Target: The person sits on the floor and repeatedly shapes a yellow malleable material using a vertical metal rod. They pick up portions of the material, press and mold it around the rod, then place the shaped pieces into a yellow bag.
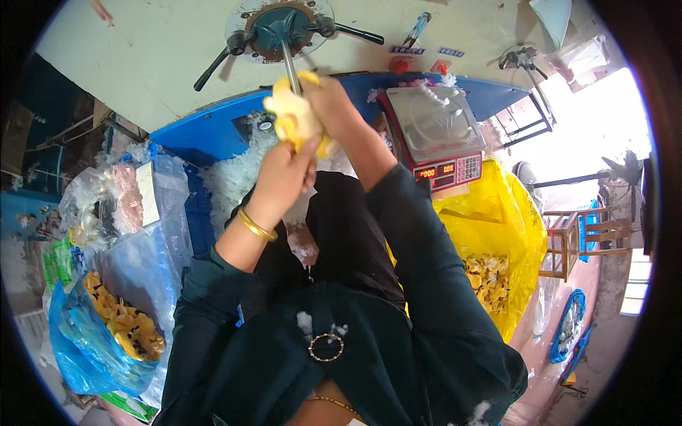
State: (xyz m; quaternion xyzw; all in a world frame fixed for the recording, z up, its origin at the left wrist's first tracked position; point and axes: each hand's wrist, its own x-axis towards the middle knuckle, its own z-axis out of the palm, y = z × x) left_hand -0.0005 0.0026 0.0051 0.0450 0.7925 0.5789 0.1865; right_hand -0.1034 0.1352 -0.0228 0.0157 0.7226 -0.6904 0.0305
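A small yellow plush toy piece sits on the end of a metal tube that sticks out of a stuffing machine. Gripping its upper right side by the tube is my right hand, fingers curled round the cloth. My left hand, with a gold bangle at the wrist, pinches the lower edge of the same plush piece. The fingertips of both hands are partly hidden by the cloth and slightly blurred.
White fluff fills the blue tray below the machine. At right stands a red digital scale above a yellow bag of yellow plush pieces. A blue bag at left holds orange-yellow plush pieces. Pliers lie on the machine's panel.
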